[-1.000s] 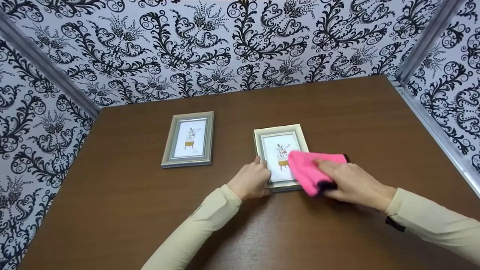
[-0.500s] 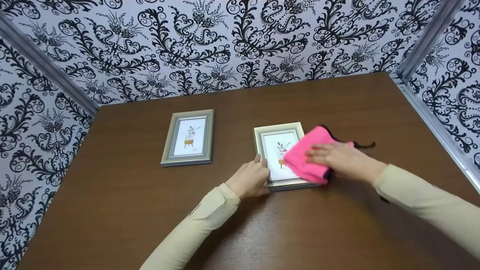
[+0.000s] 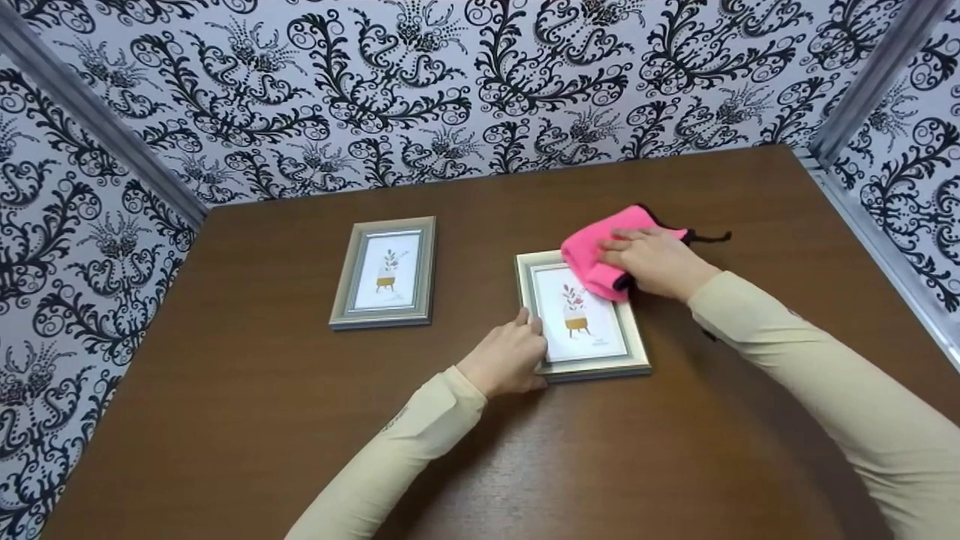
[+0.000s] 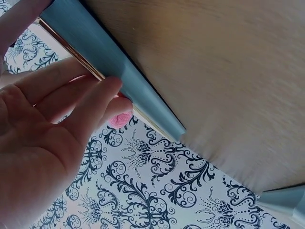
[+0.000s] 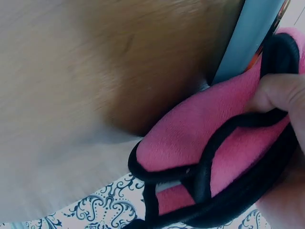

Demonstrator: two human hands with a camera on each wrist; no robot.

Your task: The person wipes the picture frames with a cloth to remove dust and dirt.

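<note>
A cream picture frame (image 3: pixel 637 345) with a plant print lies face up on the brown table. My left hand (image 3: pixel 504 356) holds it at the lower left corner; in the left wrist view, fingertips (image 4: pixel 112 85) touch the frame's grey side (image 4: pixel 95 43). A folded pink cloth (image 3: pixel 592 244) with black edging covers the frame's upper right corner. On top of it lies my right hand (image 3: pixel 652 259), fingers spread over the cloth. The right wrist view shows the thumb (image 5: pixel 274 90) tucked against the cloth's folds (image 5: pixel 190 129), beside the frame's side.
A second picture frame (image 3: pixel 337 304) with a similar print lies to the left on the table (image 3: pixel 247 390). Walls with black-and-white scroll patterns (image 3: pixel 420 82) enclose the table at the back and sides. A dark loop (image 3: pixel 712 238) trails from the cloth.
My right hand has slid the cloth from the frame's lower right up to its upper right corner, uncovering the print. The left hand stays at the lower left corner.
</note>
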